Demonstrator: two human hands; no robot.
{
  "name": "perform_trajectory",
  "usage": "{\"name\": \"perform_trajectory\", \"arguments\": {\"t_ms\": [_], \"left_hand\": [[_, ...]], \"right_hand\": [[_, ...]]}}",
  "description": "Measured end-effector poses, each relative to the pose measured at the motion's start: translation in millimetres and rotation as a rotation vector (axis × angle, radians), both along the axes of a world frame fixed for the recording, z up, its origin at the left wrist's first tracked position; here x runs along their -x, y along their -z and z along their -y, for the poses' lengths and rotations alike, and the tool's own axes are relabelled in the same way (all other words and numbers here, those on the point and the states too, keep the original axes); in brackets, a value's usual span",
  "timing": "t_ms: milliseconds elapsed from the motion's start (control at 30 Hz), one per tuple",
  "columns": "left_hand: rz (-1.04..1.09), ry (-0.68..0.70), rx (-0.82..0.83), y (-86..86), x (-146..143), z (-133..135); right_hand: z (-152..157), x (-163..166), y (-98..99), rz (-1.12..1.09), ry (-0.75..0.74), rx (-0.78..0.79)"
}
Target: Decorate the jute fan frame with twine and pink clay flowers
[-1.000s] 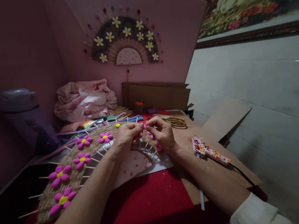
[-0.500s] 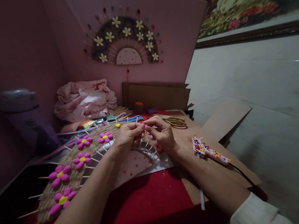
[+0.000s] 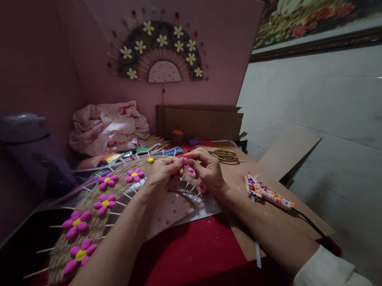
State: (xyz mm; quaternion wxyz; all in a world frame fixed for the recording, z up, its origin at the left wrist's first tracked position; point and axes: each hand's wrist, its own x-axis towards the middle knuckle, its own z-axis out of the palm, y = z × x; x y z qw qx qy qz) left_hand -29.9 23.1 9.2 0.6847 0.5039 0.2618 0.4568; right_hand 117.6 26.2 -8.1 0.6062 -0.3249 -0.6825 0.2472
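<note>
My left hand (image 3: 167, 171) and my right hand (image 3: 208, 167) meet above the arch-shaped twine panel (image 3: 88, 205). Between their fingertips is a small pink piece of modelling clay (image 3: 185, 159), pinched by both and mostly covered. Pink clay flowers (image 3: 76, 222) with yellow centres lie along the left of the panel, and part of another shows beside my right hand. A lone yellow clay ball (image 3: 151, 160) sits near the panel's top. Thin wooden sticks (image 3: 35, 273) poke out from its edges. Under the arch is a pink spotted half-round piece (image 3: 167, 212).
A flowered glue gun (image 3: 267, 192) with a cord lies on cardboard (image 3: 245, 245) at right. Gold-handled scissors (image 3: 225, 156) rest behind my right hand. At the back are bunched pink cloth (image 3: 108, 127), cardboard sheets (image 3: 198, 122) and a purple bottle-like object (image 3: 35, 153).
Both hands stay in nearly the same place. The fingertips have shifted slightly around the pink clay, and a little more of it shows between them.
</note>
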Motion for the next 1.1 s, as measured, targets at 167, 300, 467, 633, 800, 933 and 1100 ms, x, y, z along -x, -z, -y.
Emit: {"name": "perform_trajectory", "arguments": {"t_ms": [167, 300, 467, 633, 800, 933, 1100], "left_hand": [[-0.007, -0.026, 0.045, -2.8, -1.9, 2.6], [-0.018, -0.008, 0.024, -1.7, -0.6, 1.8], [0.016, 0.006, 0.035, -1.1, 1.0, 0.6], [0.033, -0.019, 0.023, 0.2, -0.1, -1.3], [-0.007, -0.027, 0.044, 1.4, -1.1, -0.4], [-0.025, -0.011, 0.055, 1.3, -0.5, 0.9], [0.023, -0.018, 0.025, -1.8, 0.4, 1.4]], "right_hand": [[-1.1, 0.6, 0.6, -0.035, 0.009, -0.047], [-1.9, 0.5, 1.4, -0.012, 0.005, -0.043], [-0.3, -0.8, 1.1, 0.031, 0.013, -0.019], [0.2, -0.7, 2.4, 0.047, 0.037, -0.03], [0.1, 0.9, 2.7, 0.032, 0.068, -0.064], [1.0, 1.6, 0.9, 0.009, 0.078, -0.072], [3.0, -0.3, -0.5, 0.045, 0.052, -0.051]]}}
